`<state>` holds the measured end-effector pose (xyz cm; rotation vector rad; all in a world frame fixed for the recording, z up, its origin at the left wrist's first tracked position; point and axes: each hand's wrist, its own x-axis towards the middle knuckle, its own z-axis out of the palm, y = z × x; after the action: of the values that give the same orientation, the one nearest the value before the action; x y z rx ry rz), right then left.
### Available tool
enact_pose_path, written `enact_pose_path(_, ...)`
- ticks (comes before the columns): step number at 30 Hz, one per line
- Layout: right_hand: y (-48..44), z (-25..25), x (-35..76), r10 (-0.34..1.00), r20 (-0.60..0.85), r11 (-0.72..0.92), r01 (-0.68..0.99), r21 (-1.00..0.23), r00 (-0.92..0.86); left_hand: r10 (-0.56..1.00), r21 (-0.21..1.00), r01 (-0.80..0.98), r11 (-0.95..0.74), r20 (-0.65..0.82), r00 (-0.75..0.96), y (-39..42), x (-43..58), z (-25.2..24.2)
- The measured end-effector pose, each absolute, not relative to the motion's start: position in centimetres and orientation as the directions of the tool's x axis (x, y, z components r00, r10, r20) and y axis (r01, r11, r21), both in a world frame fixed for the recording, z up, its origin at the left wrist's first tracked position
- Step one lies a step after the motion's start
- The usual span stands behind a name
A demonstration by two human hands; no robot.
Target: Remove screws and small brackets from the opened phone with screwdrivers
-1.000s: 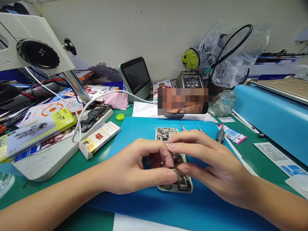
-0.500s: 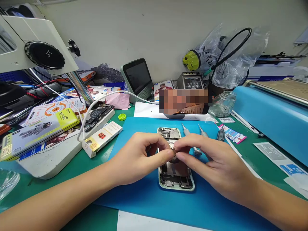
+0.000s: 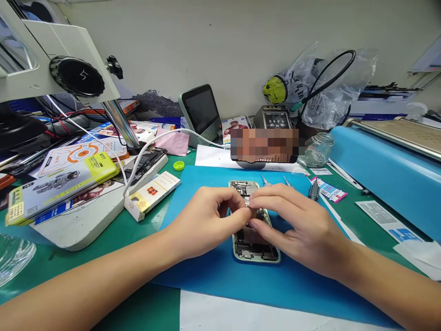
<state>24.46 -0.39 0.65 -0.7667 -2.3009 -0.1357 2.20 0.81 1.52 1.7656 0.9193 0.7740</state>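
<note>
An opened phone (image 3: 257,250) with a pale green frame lies on the blue mat (image 3: 220,285), its inner parts exposed. Just above it, my left hand (image 3: 213,220) pinches with thumb and forefinger. My right hand (image 3: 299,225) meets it from the other side, also in a pinch. Between the fingertips is a small part, mostly hidden, whose kind I cannot make out. Behind my right hand, the tips of two screwdrivers (image 3: 265,180) show on the mat.
A cigarette box (image 3: 153,195) and a green cap (image 3: 178,165) lie at left, beside a microscope stand (image 3: 86,225) stacked with battery packages. Behind the mat a propped phone (image 3: 265,147) stands before a smart display (image 3: 201,110). A glass jar (image 3: 319,149) is at right.
The view has shifted slightly. Both hands stay together over the phone, the right fingers now covering more of the small part and of the screwdrivers.
</note>
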Motion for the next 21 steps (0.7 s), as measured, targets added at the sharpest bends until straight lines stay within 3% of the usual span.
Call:
enact_pose_path(13,-0.17,0.61,24.46,0.43,0.635,0.833,0.554,-0.005,-0.642,0.856,0.941,0.267,-0.206,0.041,0.516,1.11,1.56,1.83)
enact_pose_path(21,-0.09,0.55,24.51,0.439,0.638,0.835,0.549,-0.03,-0.633,0.858,0.945,0.295,-0.142,-0.031,0.512,1.45,1.25,1.77)
